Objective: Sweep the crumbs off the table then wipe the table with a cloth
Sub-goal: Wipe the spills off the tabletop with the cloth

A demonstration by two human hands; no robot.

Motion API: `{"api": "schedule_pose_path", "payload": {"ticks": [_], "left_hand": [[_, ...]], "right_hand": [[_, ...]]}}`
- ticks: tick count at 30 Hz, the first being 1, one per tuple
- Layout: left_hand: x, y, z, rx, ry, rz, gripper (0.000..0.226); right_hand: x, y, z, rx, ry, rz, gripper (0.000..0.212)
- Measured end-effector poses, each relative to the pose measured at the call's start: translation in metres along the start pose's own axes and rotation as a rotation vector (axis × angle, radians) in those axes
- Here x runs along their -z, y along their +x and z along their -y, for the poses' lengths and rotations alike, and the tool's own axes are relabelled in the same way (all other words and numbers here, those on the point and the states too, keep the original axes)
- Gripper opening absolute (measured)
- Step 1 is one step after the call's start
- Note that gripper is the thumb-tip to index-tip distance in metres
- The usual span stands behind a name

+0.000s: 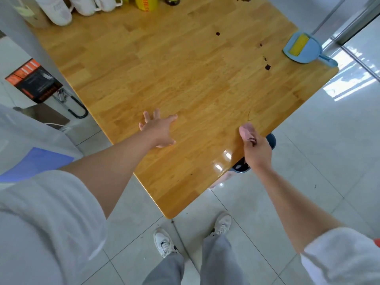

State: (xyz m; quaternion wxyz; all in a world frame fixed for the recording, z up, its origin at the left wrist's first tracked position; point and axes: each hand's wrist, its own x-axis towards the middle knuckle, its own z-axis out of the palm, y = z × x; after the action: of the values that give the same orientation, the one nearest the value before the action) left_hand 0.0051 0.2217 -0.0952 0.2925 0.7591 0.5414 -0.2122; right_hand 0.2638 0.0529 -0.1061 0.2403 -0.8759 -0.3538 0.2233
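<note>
Your left hand (159, 128) lies flat on the table (164, 83), fingers spread, holding nothing. Your right hand (256, 149) sits at the near right edge, fingers curled round something small and pinkish (246, 129). Possibly the cloth, too blurred to say.

Step in hand, as I read it: sweeping has not started. The crumbs (267, 66) are still on the wood, far right side, well apart from both hands.

How to do it well:
- Fetch the dustpan (296, 49) first. It sits at the far right corner, its handle overhanging the edge, yellow brush (298, 45) lying inside it.
- Hold the pan lip tight under or against the table edge and sweep towards it in short strokes.
- Work from the far end inward; there is another dark patch (244, 0) near the top edge and a single spot (218, 33) mid-table.
- Wipe only after all crumbs are off, otherwise they smear.

Crumbs look dark brown, uneven in size: one larger chunk, a few small flecks trailing above it. Probably dry and loose, so they should roll easily.
</note>
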Motion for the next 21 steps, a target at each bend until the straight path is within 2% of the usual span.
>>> {"api": "schedule_pose_path", "payload": {"ticks": [1, 2, 3, 4, 6, 7, 8, 10, 11, 12, 13, 15, 16, 17, 18, 19, 20, 21], "left_hand": [[0.001, 0.002, -0.002, 0.001, -0.004, -0.002, 0.093], [0.002, 0.003, 0.0, 0.001, -0.009, 0.003, 0.093], [0.002, 0.004, -0.001, 0.004, -0.012, 0.004, 0.093], [0.003, 0.004, -0.002, 0.008, -0.01, 0.001, 0.093], [0.005, 0.004, -0.003, 0.015, -0.004, 0.003, 0.093], [0.005, 0.003, -0.003, 0.021, 0.0, 0.01, 0.094], [0.006, 0.002, -0.005, 0.037, 0.008, 0.018, 0.094], [0.01, 0.0, -0.013, 0.082, 0.042, 0.021, 0.094], [0.012, 0.0, -0.022, 0.104, 0.073, 0.028, 0.094], [0.015, 0.002, -0.035, 0.11, 0.096, 0.039, 0.094], [0.017, 0.006, -0.054, 0.089, 0.099, 0.049, 0.093], [0.02, 0.02, -0.102, 0.021, 0.043, 0.047, 0.094], [0.024, 0.03, -0.127, 0.012, 0.003, 0.055, 0.095], [0.027, 0.038, -0.145, 0.02, -0.027, 0.084, 0.098], [0.029, 0.047, -0.161, 0.041, -0.034, 0.128, 0.102], [0.032, 0.056, -0.174, 0.062, -0.02, 0.168, 0.107], [0.034, 0.063, -0.182, 0.08, 0.004, 0.197, 0.112], [0.034, 0.07, -0.189, 0.097, 0.028, 0.214, 0.115]], "right_hand": [[-0.004, 0.008, 0.003, -0.101, -0.007, -0.048, 0.046], [-0.013, 0.003, 0.012, -0.095, -0.031, -0.057, 0.044], [-0.024, -0.007, 0.022, 0.013, -0.045, -0.03, 0.041], [-0.037, -0.023, 0.033, 0.208, -0.013, 0.063, 0.037], [-0.058, -0.067, 0.048, 0.644, -0.031, 0.413, 0.03], [-0.064, -0.084, 0.046, 0.802, -0.091, 0.573, 0.03], [-0.065, -0.084, 0.038, 0.899, -0.129, 0.67, 0.032], [-0.044, -0.044, 0.023, 0.873, -0.135, 0.754, 0.036], [-0.025, -0.013, 0.015, 0.828, -0.127, 0.734, 0.034], [-0.004, 0.023, 0.006, 0.768, -0.096, 0.63, 0.033], [0.021, 0.062, -0.005, 0.646, -0.055, 0.461, 0.033], [0.064, 0.135, -0.03, 0.244, -0.033, 0.121, 0.037], [0.075, 0.159, -0.041, 0.033, -0.031, 0.005, 0.041], [0.074, 0.166, -0.047, -0.084, -0.045, -0.06, 0.042], [0.068, 0.163, -0.048, -0.075, -0.081, -0.093, 0.041], [0.057, 0.153, -0.045, 0.03, -0.103, -0.082, 0.04], [0.046, 0.137, -0.042, 0.19, -0.126, -0.009, 0.038], [0.038, 0.119, -0.042, 0.369, -0.158, 0.138, 0.037]]}}
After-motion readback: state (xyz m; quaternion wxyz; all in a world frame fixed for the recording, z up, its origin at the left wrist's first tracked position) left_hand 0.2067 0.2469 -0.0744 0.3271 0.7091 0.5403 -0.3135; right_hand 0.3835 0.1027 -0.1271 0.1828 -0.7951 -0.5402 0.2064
